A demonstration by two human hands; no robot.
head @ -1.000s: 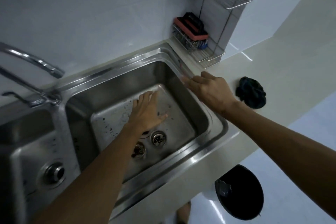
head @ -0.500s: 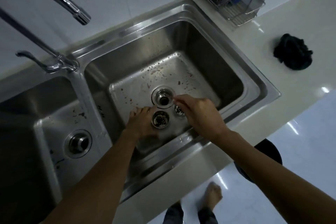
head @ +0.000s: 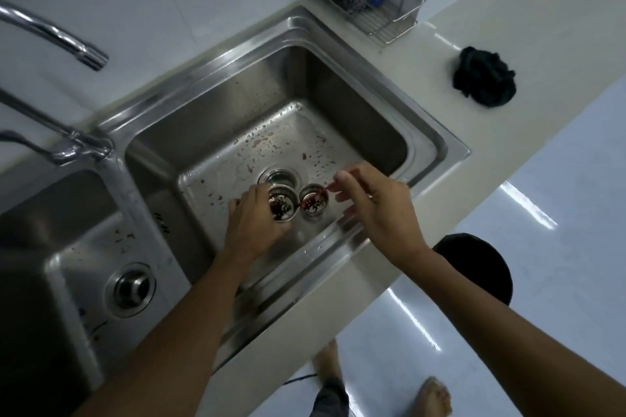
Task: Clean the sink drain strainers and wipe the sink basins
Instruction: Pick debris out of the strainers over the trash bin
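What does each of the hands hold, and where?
Left hand grips one strainer by its side; right hand pinches a red scrap by its end.

Your pale countertop (head: 389,98) carries a stainless double-basin sink (head: 437,142) set into it, with a chrome faucet (head: 67,145) mounted at the divider. A wire rack (head: 379,17) stands in the back corner against the wall. A crumpled dark cloth (head: 485,81) lies on the counter, well apart from the sink rim.
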